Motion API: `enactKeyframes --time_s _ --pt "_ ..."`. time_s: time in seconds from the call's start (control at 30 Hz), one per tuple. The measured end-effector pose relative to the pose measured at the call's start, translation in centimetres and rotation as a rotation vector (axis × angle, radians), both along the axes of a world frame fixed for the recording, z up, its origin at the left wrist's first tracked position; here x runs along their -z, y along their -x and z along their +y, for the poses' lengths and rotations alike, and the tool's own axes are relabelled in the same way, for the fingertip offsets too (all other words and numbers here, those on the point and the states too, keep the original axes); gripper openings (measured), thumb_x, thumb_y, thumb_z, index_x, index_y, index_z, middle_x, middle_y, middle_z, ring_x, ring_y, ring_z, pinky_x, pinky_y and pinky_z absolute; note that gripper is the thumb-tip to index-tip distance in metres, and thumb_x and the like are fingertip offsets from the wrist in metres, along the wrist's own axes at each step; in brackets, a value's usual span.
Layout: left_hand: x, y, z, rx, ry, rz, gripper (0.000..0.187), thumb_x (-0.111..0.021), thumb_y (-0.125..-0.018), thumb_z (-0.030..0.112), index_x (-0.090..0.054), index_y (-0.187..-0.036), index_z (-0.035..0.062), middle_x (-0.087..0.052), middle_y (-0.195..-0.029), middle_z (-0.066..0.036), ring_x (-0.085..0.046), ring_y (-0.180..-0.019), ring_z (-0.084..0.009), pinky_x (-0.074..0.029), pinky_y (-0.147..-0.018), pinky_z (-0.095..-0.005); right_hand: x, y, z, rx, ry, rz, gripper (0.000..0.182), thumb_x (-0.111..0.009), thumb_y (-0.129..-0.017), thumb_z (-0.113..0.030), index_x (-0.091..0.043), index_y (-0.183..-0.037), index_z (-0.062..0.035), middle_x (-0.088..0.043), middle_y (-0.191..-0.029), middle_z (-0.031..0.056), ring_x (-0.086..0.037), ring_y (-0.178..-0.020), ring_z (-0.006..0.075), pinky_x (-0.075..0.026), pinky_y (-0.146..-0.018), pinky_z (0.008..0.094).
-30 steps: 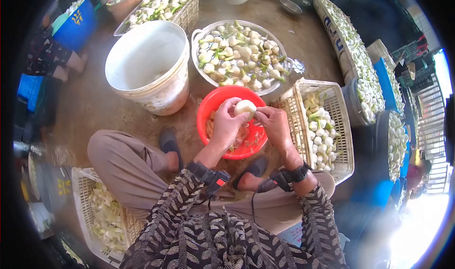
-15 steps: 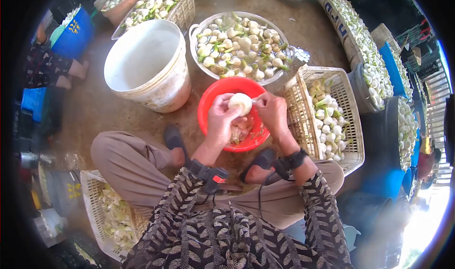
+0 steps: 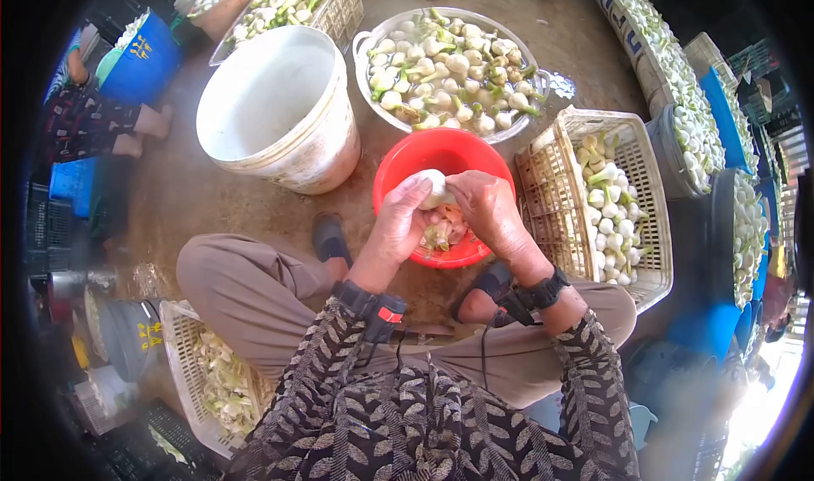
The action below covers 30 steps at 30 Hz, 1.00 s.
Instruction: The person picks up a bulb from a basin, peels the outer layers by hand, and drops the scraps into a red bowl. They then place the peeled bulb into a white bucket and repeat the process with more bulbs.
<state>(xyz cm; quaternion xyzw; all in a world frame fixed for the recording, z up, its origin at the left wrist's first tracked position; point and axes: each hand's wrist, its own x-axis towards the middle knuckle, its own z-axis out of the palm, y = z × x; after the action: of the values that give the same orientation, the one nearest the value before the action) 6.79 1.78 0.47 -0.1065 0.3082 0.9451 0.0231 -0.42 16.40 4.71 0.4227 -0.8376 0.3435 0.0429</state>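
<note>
My left hand [image 3: 398, 218] is closed around a white garlic bulb [image 3: 437, 190], above a red basin [image 3: 393, 160]. The fingers of my right hand [image 3: 489, 209] are bent and pinch at the right side of the same bulb. Their tips are partly hidden, so any small tool or strip of skin in them cannot be made out. Pale and pinkish peelings [image 3: 443, 229] lie in the basin below both hands.
Beyond the basin stands a wide metal bowl [image 3: 362, 64] of bulbs in water, beside a white bucket [image 3: 335, 133]. A crate [image 3: 551, 201] of bulbs is on the right; a crate of peelings [image 3: 182, 354] is at lower left. Another person's legs [image 3: 93, 125] show far left.
My right hand has come in against the bulb, and the bulb has turned and is more covered by my fingers. The whole view has shifted slightly.
</note>
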Motion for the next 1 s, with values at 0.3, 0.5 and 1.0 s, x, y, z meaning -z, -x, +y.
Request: enactKeyframes --time_s 0.3,0.5,1.0 --pt "0.0 0.2 0.5 0.089 0.193 0.182 0.056 -0.07 -0.075 0.031 -0.05 -0.118 0.0009 -0.058 -0.104 -0.005 -0.058 -0.089 -0.0138 -0.05 -0.076 -0.0283 1.2 1.7 0.8 0.141 0.193 -0.536 0.01 -0.06 -0.077 -0.008 -0.063 -0.077 0.0012 -0.063 -0.067 0.0111 -0.06 -0.061 0.0189 -0.048 -0.056 0.0309" --pt "0.3 1.4 1.5 0.142 0.204 0.309 0.048 -0.037 -0.094 0.026 -0.035 -0.134 -0.0015 -0.048 -0.129 -0.014 -0.045 -0.121 -0.0239 -0.033 -0.104 -0.0406 5.5 3.4 1.7 -0.023 0.467 -0.572 0.009 -0.063 -0.074 -0.011 -0.066 -0.078 -0.0035 -0.063 -0.067 0.0065 -0.058 -0.065 0.0108 -0.047 -0.059 0.0288" --pt "-3.6 1.0 2.1 0.291 1.074 0.504 0.043 -0.042 -0.088 0.017 -0.044 -0.126 -0.0027 -0.05 -0.123 -0.014 -0.05 -0.111 -0.0228 -0.042 -0.093 -0.0339 7.7 2.0 1.9 0.451 0.853 -0.831 0.021 -0.052 -0.086 -0.02 -0.061 -0.074 -0.0047 -0.061 -0.07 0.004 -0.057 -0.073 0.0134 -0.048 -0.068 0.0356"
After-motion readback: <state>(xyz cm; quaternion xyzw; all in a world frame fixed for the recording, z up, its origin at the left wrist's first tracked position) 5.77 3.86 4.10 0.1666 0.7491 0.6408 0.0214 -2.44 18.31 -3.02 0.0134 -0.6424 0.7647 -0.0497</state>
